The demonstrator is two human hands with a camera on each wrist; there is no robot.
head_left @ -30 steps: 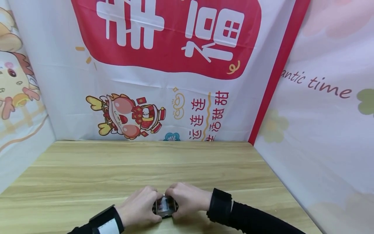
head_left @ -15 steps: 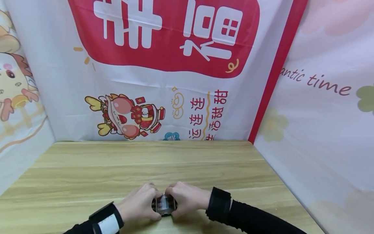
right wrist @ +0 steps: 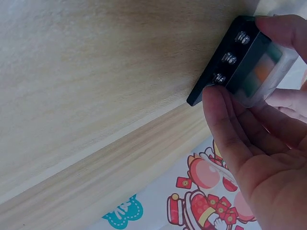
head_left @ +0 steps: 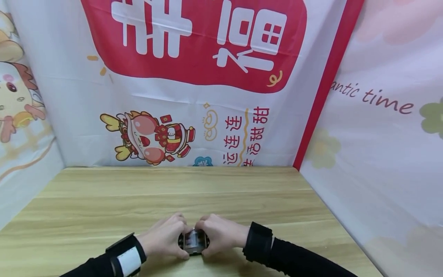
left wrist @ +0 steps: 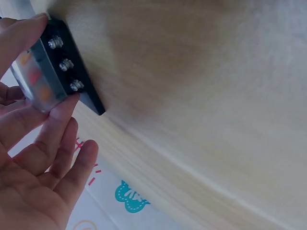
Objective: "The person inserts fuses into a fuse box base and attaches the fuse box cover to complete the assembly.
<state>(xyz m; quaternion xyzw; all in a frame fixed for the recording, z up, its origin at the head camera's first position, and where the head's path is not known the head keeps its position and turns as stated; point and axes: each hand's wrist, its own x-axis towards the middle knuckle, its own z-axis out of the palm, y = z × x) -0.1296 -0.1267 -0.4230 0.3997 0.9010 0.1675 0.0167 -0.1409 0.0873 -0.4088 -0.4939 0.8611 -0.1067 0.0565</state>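
Note:
Between the two hands sits a small electrical block (head_left: 195, 241) with a black base and a clear cover. My left hand (head_left: 166, 237) pinches its left end, thumb on the near edge and fingers on the far edge. At the right end, my right hand (head_left: 222, 235) grips it in the same way. The left wrist view shows a row of three metal screws (left wrist: 66, 64) along one end, with blurred orange and red parts beneath the cover. Three more screws (right wrist: 229, 58) line the opposite end in the right wrist view. Fingers hide parts of the long edges.
A light wood-grain table (head_left: 180, 192) lies under the hands. Printed white cloth (head_left: 79, 127) hangs behind it, and similar printed cloths flank the left (head_left: 31, 169) and right (head_left: 373, 154) sides. Each wrist wears a black strap (head_left: 258, 243).
Both hands keep hold of the electrical block and barely shift. The left wrist and forearm have moved slightly up and to the left in the head view.

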